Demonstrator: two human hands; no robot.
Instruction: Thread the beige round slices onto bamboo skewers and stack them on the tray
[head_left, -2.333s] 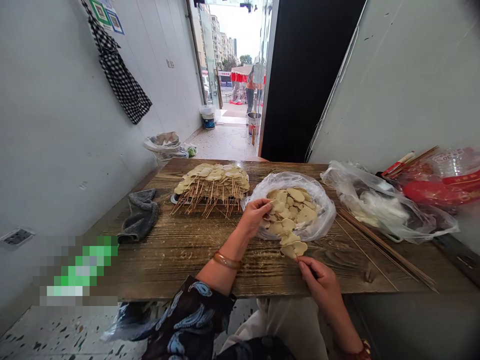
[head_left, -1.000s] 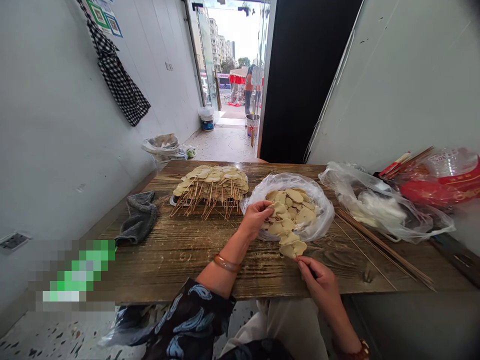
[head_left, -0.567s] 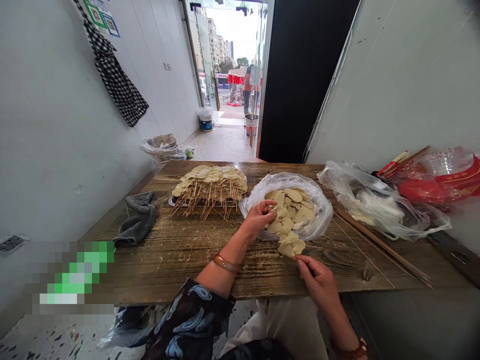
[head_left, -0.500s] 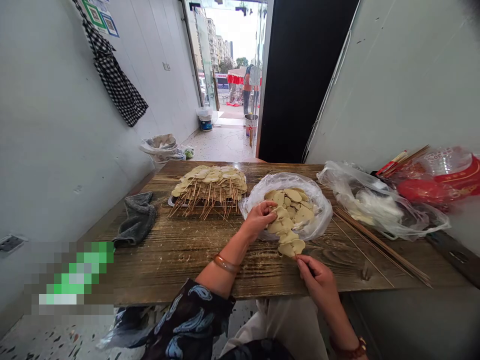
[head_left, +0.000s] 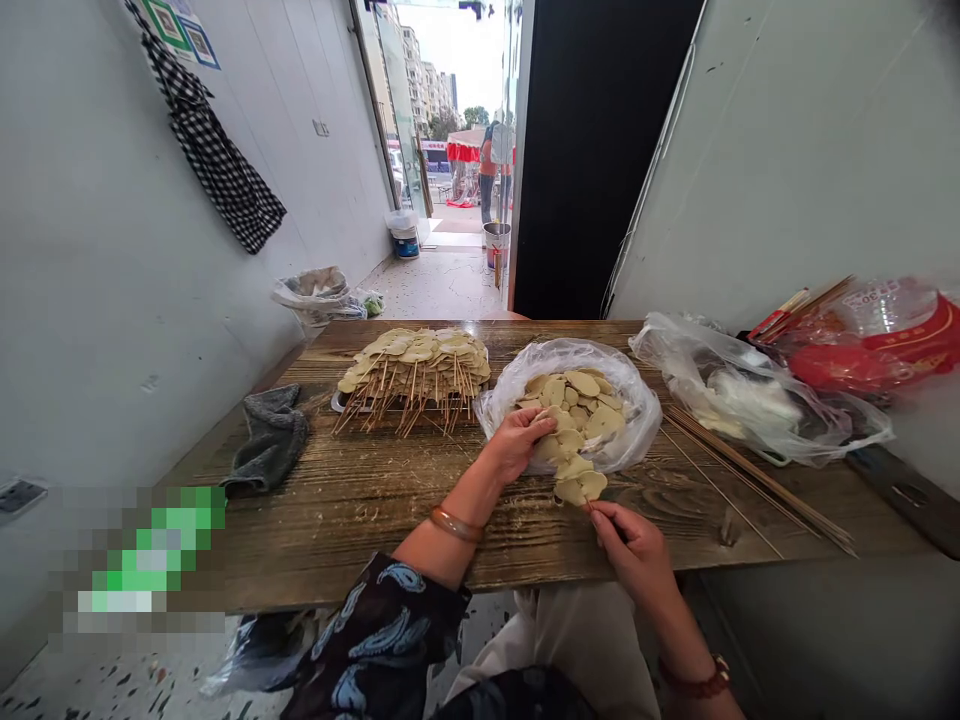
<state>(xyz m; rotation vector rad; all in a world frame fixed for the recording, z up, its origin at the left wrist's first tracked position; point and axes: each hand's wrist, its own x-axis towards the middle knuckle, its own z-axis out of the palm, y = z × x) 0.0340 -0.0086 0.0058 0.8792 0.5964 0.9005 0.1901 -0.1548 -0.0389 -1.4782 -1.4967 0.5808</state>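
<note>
Between my hands runs a skewer of thin, pale yellow potato slices (head_left: pixel 574 468), slanting over the near rim of a clear plastic bag. My left hand (head_left: pixel 516 442) is closed on the slices at its upper end. Below, my right hand (head_left: pixel 634 548) pinches the thin stick just under the lowest slice. More loose potato slices (head_left: pixel 581 385) lie in the open plastic bag (head_left: pixel 637 425). Left of the bag, finished skewers (head_left: pixel 420 352) are heaped on a metal tray, their sticks pointing toward me. The tips of my left fingers are partly hidden by slices.
Bare bamboo sticks (head_left: pixel 757 475) lie on the wooden table (head_left: pixel 405 530) at right, beside another plastic bag (head_left: pixel 750 395) and a dark handle (head_left: pixel 907 500). A grey cloth (head_left: pixel 270 435) rests at left. Beyond the table are buckets (head_left: pixel 405 238) and a doorway; a person stands outside.
The view has shifted slightly. Both hands keep their hold on the skewer, and the slices sit almost as before, with my left fingers slightly shifted on the upper ones.
</note>
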